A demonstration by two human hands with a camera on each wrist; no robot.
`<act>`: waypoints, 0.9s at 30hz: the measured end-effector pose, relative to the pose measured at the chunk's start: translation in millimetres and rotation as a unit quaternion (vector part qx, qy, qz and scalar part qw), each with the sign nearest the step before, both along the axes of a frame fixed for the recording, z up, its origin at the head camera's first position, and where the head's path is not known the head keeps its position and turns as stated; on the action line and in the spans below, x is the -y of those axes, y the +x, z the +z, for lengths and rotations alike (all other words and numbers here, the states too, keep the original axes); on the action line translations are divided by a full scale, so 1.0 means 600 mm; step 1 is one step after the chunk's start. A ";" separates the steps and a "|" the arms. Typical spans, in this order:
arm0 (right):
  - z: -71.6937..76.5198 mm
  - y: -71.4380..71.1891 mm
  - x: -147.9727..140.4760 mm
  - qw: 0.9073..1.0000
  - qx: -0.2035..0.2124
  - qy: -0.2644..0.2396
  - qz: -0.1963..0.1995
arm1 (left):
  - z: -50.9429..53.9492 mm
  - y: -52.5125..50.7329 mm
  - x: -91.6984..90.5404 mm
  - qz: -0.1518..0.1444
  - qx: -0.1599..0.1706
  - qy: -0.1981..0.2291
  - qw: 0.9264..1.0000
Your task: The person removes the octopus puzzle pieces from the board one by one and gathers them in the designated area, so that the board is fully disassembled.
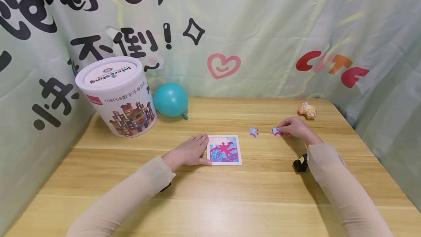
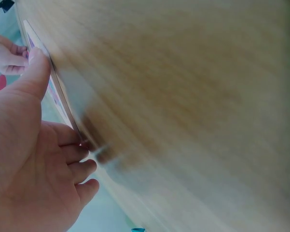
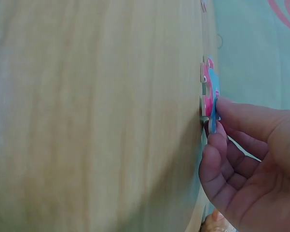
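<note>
A square puzzle board (image 1: 224, 150) with a pink octopus picture lies mid-table; its upper left part shows bare backing. My left hand (image 1: 192, 150) rests along the board's left side, and in the left wrist view the thumb of that hand (image 2: 36, 145) lies over the board's edge (image 2: 62, 94), fingers relaxed. To the right, my right hand (image 1: 296, 128) pinches a blue and pink puzzle piece (image 1: 277, 131). The right wrist view shows this piece (image 3: 210, 94) between the thumb and fingers of my hand (image 3: 255, 159). Another loose piece (image 1: 253, 132) lies between board and right hand.
A large white bucket (image 1: 121, 98) stands at the back left, beside a teal balloon (image 1: 171, 100). A small figurine (image 1: 307, 110) sits at the back right. A black object (image 1: 300, 163) shows by the right cuff. A printed curtain (image 1: 263, 46) hangs behind the table.
</note>
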State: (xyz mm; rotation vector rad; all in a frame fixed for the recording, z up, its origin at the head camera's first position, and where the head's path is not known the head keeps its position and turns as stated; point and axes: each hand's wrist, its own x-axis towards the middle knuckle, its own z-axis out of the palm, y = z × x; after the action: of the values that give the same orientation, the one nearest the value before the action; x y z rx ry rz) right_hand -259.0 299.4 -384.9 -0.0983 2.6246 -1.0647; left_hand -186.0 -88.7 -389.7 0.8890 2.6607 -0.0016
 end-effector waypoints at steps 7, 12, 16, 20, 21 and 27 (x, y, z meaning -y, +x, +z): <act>0.001 0.000 -0.001 1.000 -0.012 0.009 0.008 | -0.001 -0.002 -0.001 0.002 0.004 -0.001 1.000; 0.000 -0.002 -0.002 1.000 -0.012 0.010 0.005 | 0.000 -0.002 -0.002 0.003 0.004 -0.003 1.000; 0.000 -0.002 -0.002 1.000 -0.014 0.013 0.006 | 0.000 -0.002 -0.002 0.002 0.003 -0.002 1.000; 0.004 -0.002 -0.001 1.000 -0.022 0.012 0.011 | 0.001 -0.001 -0.002 0.001 0.003 -0.003 1.000; 0.006 -0.002 0.001 1.000 -0.024 0.010 0.013 | 0.002 0.000 -0.003 0.001 0.002 -0.003 1.000; 0.027 0.004 0.022 0.999 -0.044 0.001 0.020 | 0.004 0.002 -0.003 0.000 0.000 -0.007 1.000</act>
State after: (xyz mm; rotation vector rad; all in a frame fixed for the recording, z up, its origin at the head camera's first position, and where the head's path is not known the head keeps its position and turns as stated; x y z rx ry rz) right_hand -256.8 286.0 -368.9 -0.1998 2.6900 -1.0672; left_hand -185.0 -86.7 -387.1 0.8837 2.6587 -0.0200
